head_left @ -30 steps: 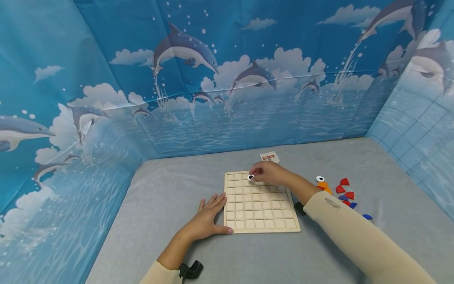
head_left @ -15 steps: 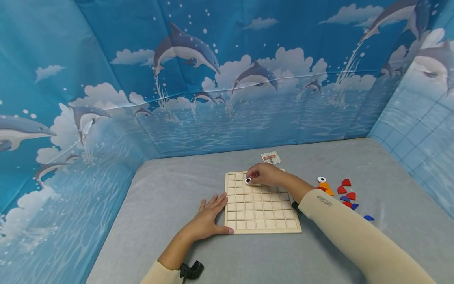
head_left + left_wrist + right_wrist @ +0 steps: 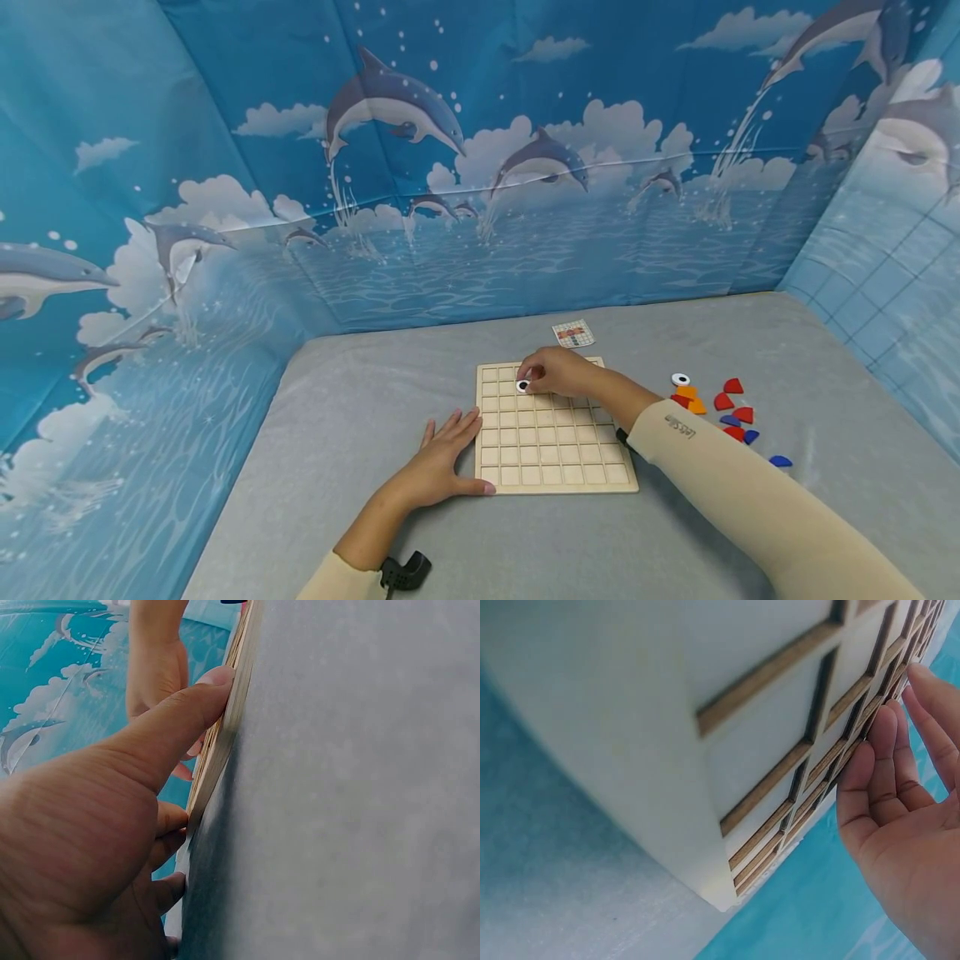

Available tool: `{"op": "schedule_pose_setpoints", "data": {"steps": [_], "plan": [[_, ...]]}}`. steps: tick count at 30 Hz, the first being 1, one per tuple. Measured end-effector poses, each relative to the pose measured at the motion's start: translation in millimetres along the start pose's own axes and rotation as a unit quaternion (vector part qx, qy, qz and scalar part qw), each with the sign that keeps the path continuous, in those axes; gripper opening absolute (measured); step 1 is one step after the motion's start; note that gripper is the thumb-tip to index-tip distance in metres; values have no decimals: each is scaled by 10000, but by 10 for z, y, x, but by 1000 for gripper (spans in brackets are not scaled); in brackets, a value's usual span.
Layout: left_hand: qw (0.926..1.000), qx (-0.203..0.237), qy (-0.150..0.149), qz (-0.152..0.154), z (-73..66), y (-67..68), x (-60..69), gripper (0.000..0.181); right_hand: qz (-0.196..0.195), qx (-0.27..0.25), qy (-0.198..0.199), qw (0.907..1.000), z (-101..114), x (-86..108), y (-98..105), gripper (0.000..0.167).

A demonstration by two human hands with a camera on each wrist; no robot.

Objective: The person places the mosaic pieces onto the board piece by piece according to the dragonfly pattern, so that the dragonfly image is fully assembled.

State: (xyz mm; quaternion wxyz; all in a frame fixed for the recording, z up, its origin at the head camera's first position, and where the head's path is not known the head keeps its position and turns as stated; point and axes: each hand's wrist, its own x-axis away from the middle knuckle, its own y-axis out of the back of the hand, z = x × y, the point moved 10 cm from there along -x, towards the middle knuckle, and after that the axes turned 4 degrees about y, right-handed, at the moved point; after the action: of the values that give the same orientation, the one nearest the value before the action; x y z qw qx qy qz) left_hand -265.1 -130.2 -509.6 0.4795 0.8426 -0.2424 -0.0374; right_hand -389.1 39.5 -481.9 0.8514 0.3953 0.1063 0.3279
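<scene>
A wooden grid board (image 3: pixel 547 455) with square recesses lies flat on the grey surface. Near its far left part, my right hand (image 3: pixel 561 371) pinches a small white disc with a black dot (image 3: pixel 522 387) at the grid. From the right wrist view, the right hand (image 3: pixel 900 780) has its fingertips down at the board's cells; the disc is hidden there. My left hand (image 3: pixel 442 467) lies spread at the board's left side, its thumb on the near left corner. The left wrist view shows the left thumb (image 3: pixel 180 716) pressing along the board's edge (image 3: pixel 217 754).
A small patterned card (image 3: pixel 573 334) lies behind the board. To its right are another white disc (image 3: pixel 680 379), orange pieces (image 3: pixel 697 406), red wedges (image 3: pixel 732 387) and blue pieces (image 3: pixel 781 461). A dolphin-print curtain (image 3: pixel 480 167) stands along the back and sides.
The right hand has moved the white disc slightly left and nearer over the board, down to a cell. My left hand keeps its place.
</scene>
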Motion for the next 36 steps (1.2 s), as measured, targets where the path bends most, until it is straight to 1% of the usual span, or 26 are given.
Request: {"op": "schedule_pose_setpoints", "data": {"steps": [8,13,16,20,26,31,36], "plan": [[10000,-53,-11,-11,6,-11,-5,108,-15,-35,19,10000,23,26,11,17],[10000,-66,10,3,10,-17,-2,108,-25,-302,-10,9995,5,82,42,23],[10000,-32,20,-6,6,-11,5,108,-119,-545,-37,9984,-4,134,91,27],[10000,14,15,-40,-3,4,11,109,-366,-822,-68,9959,-11,231,203,31],[10000,50,9,-79,1,14,15,109,-758,-964,29,9924,-76,388,439,35],[9999,83,-11,-67,7,9,16,109,-1051,-1061,-176,9886,-195,586,626,37],[10000,91,-1,-19,7,-2,10,109,-1162,-1179,-365,9855,-357,807,767,35]]}}
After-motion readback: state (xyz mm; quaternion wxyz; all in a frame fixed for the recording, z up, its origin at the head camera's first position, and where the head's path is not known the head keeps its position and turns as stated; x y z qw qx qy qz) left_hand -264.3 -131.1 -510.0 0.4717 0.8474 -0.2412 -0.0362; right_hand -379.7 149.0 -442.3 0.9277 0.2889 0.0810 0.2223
